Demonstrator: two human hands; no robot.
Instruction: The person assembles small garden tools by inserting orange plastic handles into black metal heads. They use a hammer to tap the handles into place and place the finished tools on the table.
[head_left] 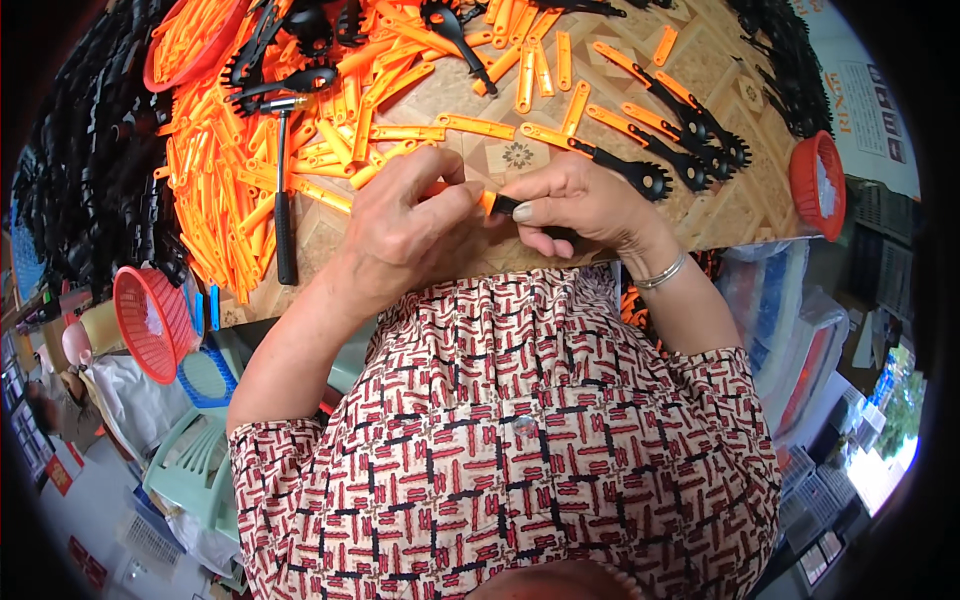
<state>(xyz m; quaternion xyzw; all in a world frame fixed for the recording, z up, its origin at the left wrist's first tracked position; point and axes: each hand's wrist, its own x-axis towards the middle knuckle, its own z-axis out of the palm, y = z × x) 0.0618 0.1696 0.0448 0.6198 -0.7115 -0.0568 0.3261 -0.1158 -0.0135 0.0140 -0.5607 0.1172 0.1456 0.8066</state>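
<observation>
Close to the table's front edge, both hands meet in front of my body. My left hand [400, 225] is closed around an orange plastic handle [488, 201], most of it hidden by the fingers. My right hand [585, 200] pinches the black shank [507, 205] of a kitchen utensil at the end of that handle; the utensil's head is hidden. Just beyond the right hand lie several black pasta servers [648, 178] with orange handles on them. Loose orange handles [225, 190] form a large heap beside the left hand.
A hammer [283, 215] with a black grip lies against the heap. Red baskets stand at the right edge [817, 185], left front [150, 325] and far left [165, 70]. Black utensil parts [95, 170] are piled on the left, more [785, 60] at the far right. Loose handles lie across the wooden-patterned table [480, 265].
</observation>
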